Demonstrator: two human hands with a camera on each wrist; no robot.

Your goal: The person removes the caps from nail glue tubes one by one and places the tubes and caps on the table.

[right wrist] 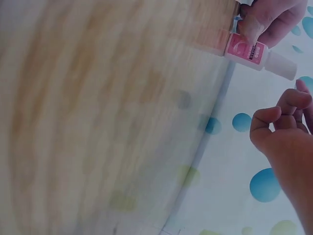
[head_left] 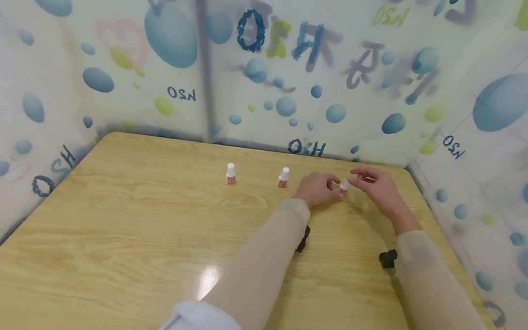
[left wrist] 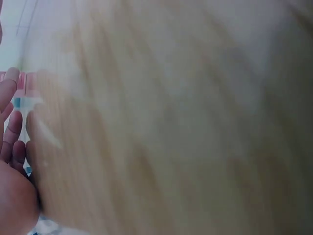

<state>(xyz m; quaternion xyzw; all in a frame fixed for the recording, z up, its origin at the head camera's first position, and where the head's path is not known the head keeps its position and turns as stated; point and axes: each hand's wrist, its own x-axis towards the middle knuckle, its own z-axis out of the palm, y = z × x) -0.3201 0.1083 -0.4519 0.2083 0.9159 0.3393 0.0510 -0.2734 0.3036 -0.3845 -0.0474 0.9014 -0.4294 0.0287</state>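
At the table's far right, a small white bottle (head_left: 344, 186) with a pink label and white cap leans slightly. My left hand (head_left: 319, 189) holds it low down; in the right wrist view the left thumb (right wrist: 253, 29) presses on the label, with fingers behind. My right hand (head_left: 376, 188) is at the cap end, fingers loosely bent. Its fingertips come right beside the white cap (right wrist: 281, 65), which shows whole in the right wrist view. In the left wrist view, only part of the pink label (left wrist: 30, 84) appears beside the fingers.
Two similar bottles stand upright to the left, one nearer bottle (head_left: 283, 178) and one farther bottle (head_left: 231, 174). The wooden table (head_left: 113, 218) meets a patterned back wall (head_left: 257, 111) and a right side wall (head_left: 499, 192). Black devices sit under both wrists.
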